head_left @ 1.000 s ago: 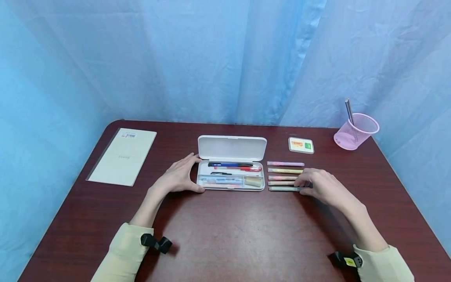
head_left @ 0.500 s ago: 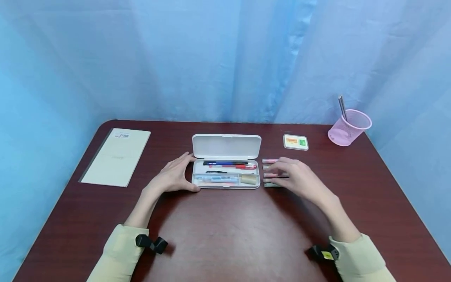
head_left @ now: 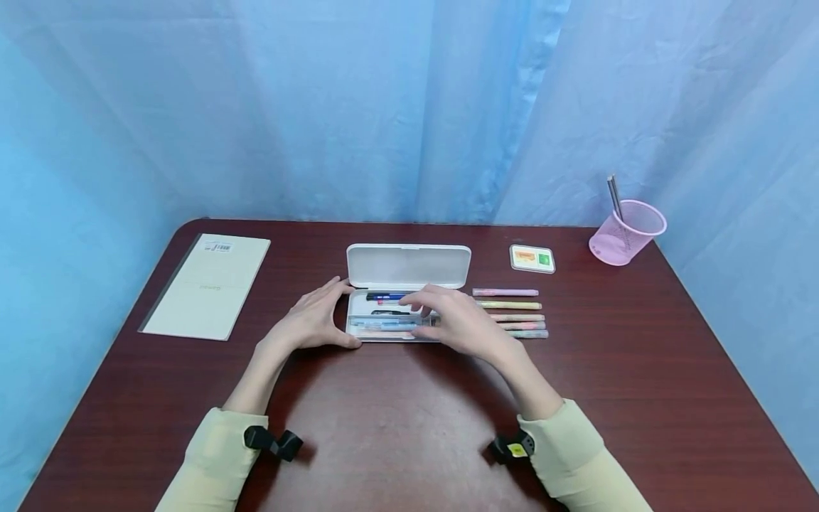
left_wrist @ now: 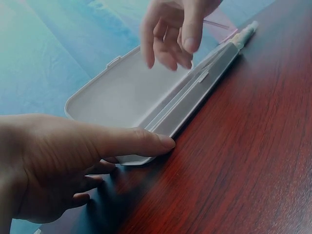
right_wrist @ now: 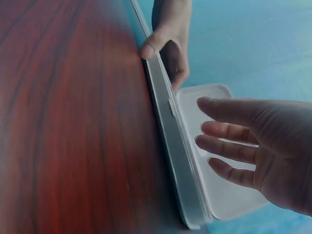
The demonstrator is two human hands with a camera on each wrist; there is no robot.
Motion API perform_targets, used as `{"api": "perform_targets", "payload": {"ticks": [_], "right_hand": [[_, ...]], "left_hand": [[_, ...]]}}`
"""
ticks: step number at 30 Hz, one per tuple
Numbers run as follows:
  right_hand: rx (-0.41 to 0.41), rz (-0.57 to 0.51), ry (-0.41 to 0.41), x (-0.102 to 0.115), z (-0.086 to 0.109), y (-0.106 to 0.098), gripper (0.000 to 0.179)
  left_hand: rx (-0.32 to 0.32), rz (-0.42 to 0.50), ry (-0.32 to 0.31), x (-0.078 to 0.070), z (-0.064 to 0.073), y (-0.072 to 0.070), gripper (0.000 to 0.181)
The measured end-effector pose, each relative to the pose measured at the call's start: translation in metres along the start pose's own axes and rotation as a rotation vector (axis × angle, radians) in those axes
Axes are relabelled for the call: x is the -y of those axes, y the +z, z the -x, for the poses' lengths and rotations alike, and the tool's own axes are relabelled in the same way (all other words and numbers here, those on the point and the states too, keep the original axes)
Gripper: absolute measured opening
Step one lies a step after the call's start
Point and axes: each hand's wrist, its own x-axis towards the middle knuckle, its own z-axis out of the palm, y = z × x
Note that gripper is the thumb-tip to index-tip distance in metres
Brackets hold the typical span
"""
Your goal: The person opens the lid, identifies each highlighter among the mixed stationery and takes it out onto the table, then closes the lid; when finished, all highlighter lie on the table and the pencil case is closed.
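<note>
A white pencil case (head_left: 409, 267) lies with its lid raised, holding several pens in its tray. My left hand (head_left: 313, 316) grips the left end of the case, thumb at the front corner and fingers at the back corner. Over the right part of the tray hovers my right hand (head_left: 457, 320). In the right wrist view, the fingers of my right hand (right_wrist: 258, 141) are loosely bent and apart, with nothing between them. A blue pen (head_left: 384, 296) and a black-clipped pen (head_left: 387, 312) show left of that hand. The right end of the tray is hidden.
Several pastel highlighters (head_left: 512, 305) lie in a row right of the case. Behind them is a small flat box (head_left: 532, 259) with orange and green marks. A pink mesh pen cup (head_left: 623, 235) stands back right, and a notebook (head_left: 207, 288) lies at the left.
My right hand has moved left from the highlighters to above the pencil case. My left hand keeps its place on the case. The head view has shifted slightly.
</note>
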Motion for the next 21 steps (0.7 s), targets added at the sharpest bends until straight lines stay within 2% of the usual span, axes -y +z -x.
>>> {"api": "perform_targets", "payload": {"ticks": [12,21], "right_hand": [[0.049,0.122,0.001,0.004,-0.005,0.012,0.035],[0.013,0.192,-0.028,0.003,-0.004,0.013,0.023]], "left_hand": [[0.007,0.006,-0.006,-0.001,0.0,0.0,0.094],[-0.001,0.006,-0.002,0.0,0.0,0.0,0.093]]}}
